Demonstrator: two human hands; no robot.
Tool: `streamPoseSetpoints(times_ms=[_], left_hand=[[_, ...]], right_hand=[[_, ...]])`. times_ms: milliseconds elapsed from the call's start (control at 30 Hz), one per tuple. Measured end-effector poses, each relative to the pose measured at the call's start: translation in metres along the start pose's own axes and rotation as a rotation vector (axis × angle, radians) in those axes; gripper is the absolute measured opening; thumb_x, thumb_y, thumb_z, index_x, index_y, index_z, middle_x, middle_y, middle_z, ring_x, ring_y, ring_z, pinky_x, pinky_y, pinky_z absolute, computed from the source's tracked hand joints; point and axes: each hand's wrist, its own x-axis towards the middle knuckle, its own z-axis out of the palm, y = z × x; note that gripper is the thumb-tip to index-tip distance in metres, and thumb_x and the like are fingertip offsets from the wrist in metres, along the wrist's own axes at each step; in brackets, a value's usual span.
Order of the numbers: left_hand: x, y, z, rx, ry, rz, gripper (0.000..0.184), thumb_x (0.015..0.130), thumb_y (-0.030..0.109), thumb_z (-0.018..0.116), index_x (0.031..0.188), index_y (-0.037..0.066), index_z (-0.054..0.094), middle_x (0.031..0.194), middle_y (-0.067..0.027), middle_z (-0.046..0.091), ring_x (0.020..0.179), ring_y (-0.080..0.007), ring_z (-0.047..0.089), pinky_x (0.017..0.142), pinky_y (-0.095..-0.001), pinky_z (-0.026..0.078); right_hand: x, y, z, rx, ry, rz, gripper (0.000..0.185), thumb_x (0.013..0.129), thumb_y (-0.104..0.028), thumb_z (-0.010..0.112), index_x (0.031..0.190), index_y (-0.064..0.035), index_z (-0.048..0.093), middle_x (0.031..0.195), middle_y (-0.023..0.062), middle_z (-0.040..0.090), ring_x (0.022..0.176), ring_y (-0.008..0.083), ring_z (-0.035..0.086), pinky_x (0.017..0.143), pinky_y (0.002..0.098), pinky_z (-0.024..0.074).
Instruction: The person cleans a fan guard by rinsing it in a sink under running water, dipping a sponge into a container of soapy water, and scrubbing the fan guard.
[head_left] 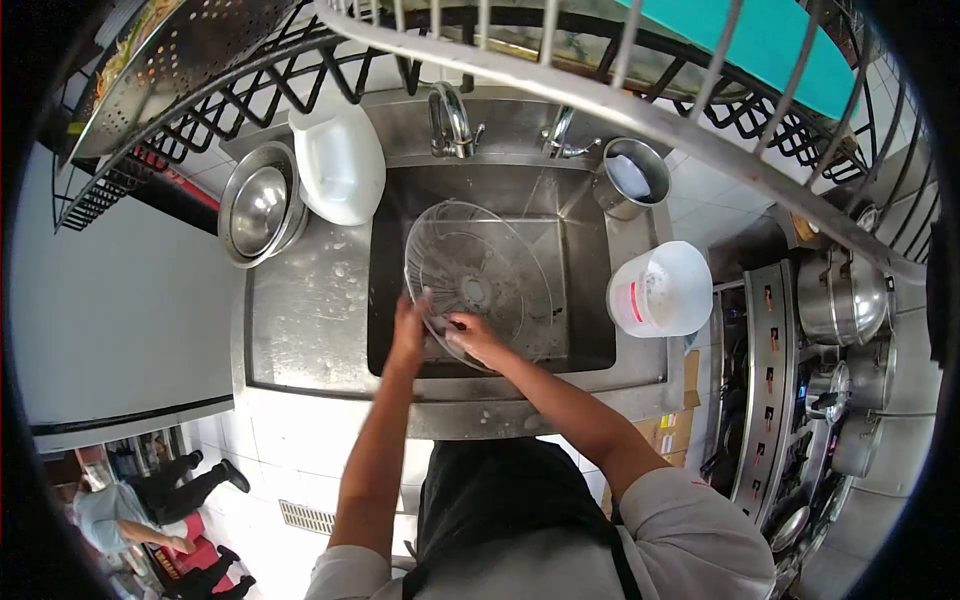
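Over the steel sink point(585, 340) a large clear round bowl or cover point(510, 265) is held tilted, with a small disc at its centre. My left hand point(409, 325) is closed round its lower left rim. On the near edge, my right hand point(474, 338) has its fingers bent against the clear wall; what lies between them, if anything, is too small to make out. Two chrome taps stand at the back of the sink, the left one point(452, 125) and the right one point(562, 135).
Steel bowls point(258, 205) and a white container point(340, 165) stand left of the sink. To the right are a steel pot point(632, 178) and a white bucket point(660, 290). A wire rack point(600, 82) hangs overhead. Beyond are a stove point(768, 390) and, lower left, a person point(115, 510).
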Motion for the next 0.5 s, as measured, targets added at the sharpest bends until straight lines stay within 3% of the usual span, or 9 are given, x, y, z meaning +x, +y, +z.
streamPoseSetpoints(times_ms=[67,100,200,267,333,367,467,500], left_hand=[[-0.015,-0.033,0.012,-0.024,0.079,0.209,0.052,0.095,0.025,0.057,0.139,0.001,0.041,0.117,-0.0125,0.062,0.101,-0.0208,0.063,0.084,-0.0309,0.050],[-0.016,-0.038,0.010,-0.050,0.149,0.098,0.053,0.095,0.018,0.053,0.143,0.002,0.036,0.124,-0.0163,0.060,0.108,-0.0255,0.060,0.091,-0.0318,0.046],[0.003,-0.085,-0.009,0.405,0.315,0.330,0.051,0.095,0.010,0.042,0.145,0.003,0.033,0.129,-0.0161,0.053,0.114,-0.0258,0.054,0.098,-0.0363,0.042],[0.013,-0.081,-0.013,0.347,0.265,0.282,0.052,0.089,0.007,0.044,0.141,0.001,0.039,0.126,-0.0173,0.057,0.113,-0.0288,0.056,0.098,-0.0355,0.043],[0.005,-0.080,-0.017,0.240,0.171,0.264,0.053,0.082,0.004,0.049,0.135,-0.003,0.046,0.126,-0.0207,0.059,0.113,-0.0326,0.059,0.098,-0.0379,0.044],[0.008,-0.090,-0.014,0.229,0.177,0.423,0.050,0.080,0.002,0.048,0.129,-0.003,0.050,0.119,-0.0172,0.064,0.107,-0.0290,0.062,0.093,-0.0364,0.047],[0.020,-0.095,-0.030,0.064,0.178,0.315,0.047,0.079,0.001,0.050,0.126,-0.002,0.053,0.112,-0.0132,0.066,0.101,-0.0241,0.063,0.089,-0.0339,0.049],[0.009,-0.074,-0.028,0.033,0.216,0.204,0.044,0.078,0.000,0.053,0.123,-0.001,0.055,0.111,-0.0114,0.067,0.098,-0.0195,0.063,0.088,-0.0316,0.049]], right_hand=[[0.005,-0.014,0.007,0.094,0.006,-0.091,0.022,0.091,-0.006,0.057,0.110,0.0001,0.066,0.094,0.0030,0.065,0.089,0.0127,0.058,0.079,0.0315,0.0475],[0.003,-0.021,0.006,0.039,-0.062,-0.095,0.025,0.094,-0.001,0.050,0.114,0.0015,0.064,0.102,0.0058,0.066,0.095,0.0146,0.059,0.083,0.0312,0.0471],[-0.002,-0.017,-0.004,-0.494,-0.151,-0.217,0.029,0.095,0.001,0.046,0.119,0.0004,0.063,0.107,0.0097,0.067,0.096,0.0167,0.060,0.084,0.0337,0.0489],[0.027,0.011,-0.015,0.134,0.017,0.140,0.033,0.090,0.002,0.051,0.120,-0.0047,0.065,0.109,0.0171,0.067,0.095,0.0279,0.066,0.082,0.0394,0.0526],[0.033,0.001,-0.047,-0.908,0.099,-0.150,0.035,0.087,0.003,0.054,0.118,-0.0070,0.066,0.112,0.0203,0.066,0.097,0.0340,0.067,0.082,0.0417,0.0533],[0.039,-0.006,-0.045,-0.952,0.079,-0.034,0.036,0.082,0.001,0.059,0.116,-0.0075,0.067,0.116,0.0218,0.065,0.105,0.0399,0.063,0.087,0.0434,0.0515],[0.011,-0.038,-0.002,-0.741,0.019,-0.125,0.037,0.080,0.000,0.062,0.116,-0.0066,0.066,0.116,0.0208,0.065,0.107,0.0400,0.062,0.090,0.0455,0.0493],[0.004,-0.032,0.008,-0.542,-0.070,-0.255,0.035,0.080,-0.002,0.064,0.115,-0.0044,0.066,0.116,0.0196,0.065,0.107,0.0405,0.062,0.091,0.0466,0.0483]])
